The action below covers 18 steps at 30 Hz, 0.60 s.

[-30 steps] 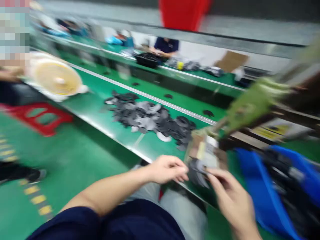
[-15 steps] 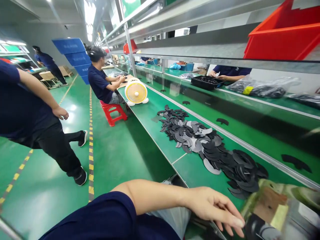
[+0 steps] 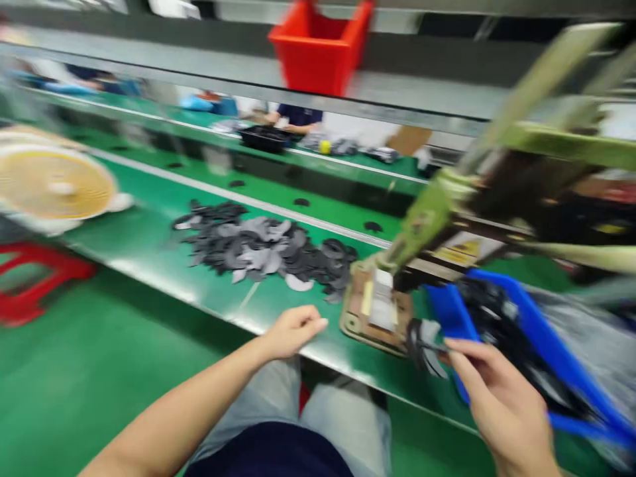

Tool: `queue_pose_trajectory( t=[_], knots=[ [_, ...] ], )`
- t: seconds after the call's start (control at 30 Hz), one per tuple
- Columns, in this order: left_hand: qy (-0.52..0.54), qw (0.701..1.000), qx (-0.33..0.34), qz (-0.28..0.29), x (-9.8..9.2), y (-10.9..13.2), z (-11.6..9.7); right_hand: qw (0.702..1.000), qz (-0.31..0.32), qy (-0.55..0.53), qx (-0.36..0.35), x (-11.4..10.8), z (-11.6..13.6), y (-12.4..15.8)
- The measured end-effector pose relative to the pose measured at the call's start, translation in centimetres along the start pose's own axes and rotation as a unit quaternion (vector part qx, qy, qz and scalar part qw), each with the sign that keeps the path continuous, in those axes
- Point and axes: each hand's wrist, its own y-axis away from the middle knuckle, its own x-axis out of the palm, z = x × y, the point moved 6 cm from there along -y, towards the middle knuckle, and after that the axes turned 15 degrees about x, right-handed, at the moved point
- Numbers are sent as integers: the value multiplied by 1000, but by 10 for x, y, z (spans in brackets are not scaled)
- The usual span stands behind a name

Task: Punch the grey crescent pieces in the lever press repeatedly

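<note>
My left hand (image 3: 293,332) hovers by the table's front edge, fingers curled and thumb out, nothing visible in it. A pile of curved black and grey flat pieces (image 3: 265,248) lies beyond it on the green table. At the right, my right hand (image 3: 504,397) pinches a dark curved piece at a small bunch of crescent-shaped pieces (image 3: 424,346). This bunch is beside the base of a light-green hand press (image 3: 358,324); blur hides whether the bunch rests on the table or hangs from my fingers.
A blue bin (image 3: 527,324) holding black parts stands right of the press. At the left is a white and yellow fan (image 3: 57,182), near a red stool (image 3: 42,278). A red bin (image 3: 318,50) sits on the shelf above. Across the line, a co-worker sits by a black tray (image 3: 263,138).
My view has swung right, bringing the whole press, the blue bin and my right hand into sight. My left hand has drawn away from the press base, its fingers now curled.
</note>
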Motion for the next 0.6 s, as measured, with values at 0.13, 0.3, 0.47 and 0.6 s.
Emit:
queue_pose_trajectory(
  t=[0.13,0.3,0.47,0.6],
  knots=[
    [3,998,11,64,4,-15,6,994,-75,-62,56,-60,-18,-14],
    [-3,998,-2,69,10,-10,7,992,-81,-54,75,-90,-25,-72],
    [-47,995,10,93,11,-4,7,989,-61,3,134,-97,-44,-150],
    [-92,986,38,137,19,-1,4,982,-95,49,155,-102,-51,-211]
  ],
)
